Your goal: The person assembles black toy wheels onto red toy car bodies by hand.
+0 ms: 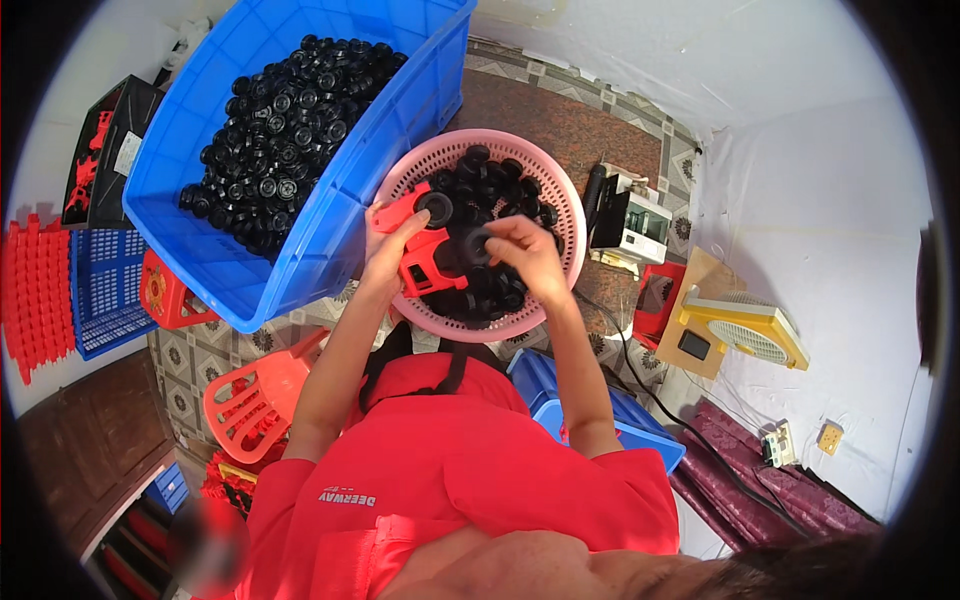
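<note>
Head view, the only one: left hand [388, 250], centre of the frame, grip closed round a red toy vehicle body [418, 242], thumb lying along it toward a dark wheel [435, 208] at the body's upper end. Right hand [530, 258], just right of centre, fingers bent in, grip apparently pinching a loose dark wheel [474, 246] beside the body; dark on dark, so whether wheel and body touch, cannot tell. Both hands above a pink perforated basket [570, 205], which holds a heap of more black wheels [492, 185]. Upper left: big blue crate [345, 185], one side close against the basket, piled with black wheels [275, 140] of like kind. Handling, judged by look: body light, stiff moulded plastic, smooth and a little slick; thin parts round the openings likely the weakest, so best held by the broad sides, thumb over the top, openings left unsqueezed. Wheel small and light, tyre perhaps rubbery with some give; round, so prone to roll out of a loose pinch. Best taken across the tread between thumb and forefinger, hub face left free.
</note>
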A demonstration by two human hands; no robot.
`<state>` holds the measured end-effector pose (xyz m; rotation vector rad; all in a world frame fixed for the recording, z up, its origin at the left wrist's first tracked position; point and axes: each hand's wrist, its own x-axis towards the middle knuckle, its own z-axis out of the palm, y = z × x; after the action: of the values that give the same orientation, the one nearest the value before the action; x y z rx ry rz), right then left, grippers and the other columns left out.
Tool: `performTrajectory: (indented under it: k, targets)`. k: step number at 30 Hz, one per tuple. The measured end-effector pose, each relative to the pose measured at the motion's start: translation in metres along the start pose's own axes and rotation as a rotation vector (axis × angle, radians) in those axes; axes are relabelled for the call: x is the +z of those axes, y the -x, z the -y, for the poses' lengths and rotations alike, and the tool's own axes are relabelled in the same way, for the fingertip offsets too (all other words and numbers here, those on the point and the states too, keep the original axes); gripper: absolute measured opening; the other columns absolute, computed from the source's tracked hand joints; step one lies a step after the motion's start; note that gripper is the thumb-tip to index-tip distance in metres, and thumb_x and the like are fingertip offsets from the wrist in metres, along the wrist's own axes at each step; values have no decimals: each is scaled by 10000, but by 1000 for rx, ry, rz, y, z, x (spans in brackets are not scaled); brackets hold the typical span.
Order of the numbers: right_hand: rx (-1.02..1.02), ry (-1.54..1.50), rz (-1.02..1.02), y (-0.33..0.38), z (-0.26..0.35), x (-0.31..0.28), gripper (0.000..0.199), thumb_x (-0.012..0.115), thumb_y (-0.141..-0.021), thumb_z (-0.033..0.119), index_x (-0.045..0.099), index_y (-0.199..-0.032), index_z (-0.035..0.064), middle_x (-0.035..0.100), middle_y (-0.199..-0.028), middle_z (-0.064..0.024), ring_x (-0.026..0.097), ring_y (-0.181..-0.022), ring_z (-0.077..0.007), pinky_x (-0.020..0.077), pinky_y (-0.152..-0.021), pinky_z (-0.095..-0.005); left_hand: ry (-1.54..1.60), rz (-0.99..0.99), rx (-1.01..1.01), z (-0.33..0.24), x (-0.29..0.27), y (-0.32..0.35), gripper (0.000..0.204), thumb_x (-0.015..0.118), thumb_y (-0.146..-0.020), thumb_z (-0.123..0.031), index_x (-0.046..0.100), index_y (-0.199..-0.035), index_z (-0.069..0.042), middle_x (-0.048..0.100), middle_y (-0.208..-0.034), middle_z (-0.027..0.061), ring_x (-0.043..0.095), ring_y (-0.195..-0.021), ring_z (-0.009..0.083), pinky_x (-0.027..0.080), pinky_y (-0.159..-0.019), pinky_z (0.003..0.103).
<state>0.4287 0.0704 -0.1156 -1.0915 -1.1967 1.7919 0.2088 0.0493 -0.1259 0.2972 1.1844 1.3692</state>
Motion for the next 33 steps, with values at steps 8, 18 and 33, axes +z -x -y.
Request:
performTrajectory:
  k: [8,18,33]
  targets:
    - [21,158,-15,20,-4,10,179,705,-857,40,645,-1022,4,669,-919,-19,632,-834,-87,502,-770,-227,-102,80,-29,-7,23,3,692,797,-746,-18,330,-1253,-79,549,-1162,129,593,-1043,222,548,-857,370]
    - [-150,-59,232,5,49,58,751,621,-849,140,248,-1496,63,456,-1381,-171,500,-1238,-241,421,-1024,-357,-44,59,42,-95,47,41,859,795,-719,10,241,-1370,-62,522,-1230,140,590,-1081,225,537,-894,384]
    - [-408,227,502,-22,104,266,835,762,-793,291,355,-1464,4,363,-1502,-162,367,-1373,-275,405,-1040,-387,-139,139,606,-231,-140,110,1192,856,-656,-67,37,-1515,-163,483,-1330,111,517,-1206,213,451,-1008,397]
